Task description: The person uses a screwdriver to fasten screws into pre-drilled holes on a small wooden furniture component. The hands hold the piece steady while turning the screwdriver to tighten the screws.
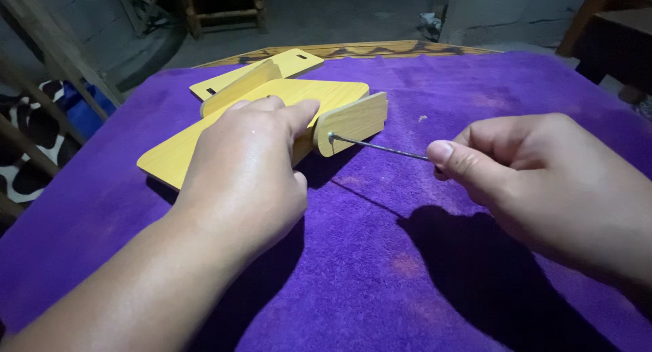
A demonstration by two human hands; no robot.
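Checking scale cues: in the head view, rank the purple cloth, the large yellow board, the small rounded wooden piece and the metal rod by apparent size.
1. Purple cloth
2. Yellow board
3. Rounded piece
4. Metal rod, thinnest, though about as long as the rounded piece.

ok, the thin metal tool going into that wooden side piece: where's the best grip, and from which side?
Grip the thin metal tool at its free end, coming from the right, as the right hand does. Its other tip sits in the upright wooden side piece, and the left hand covers the yellow panel on that side.
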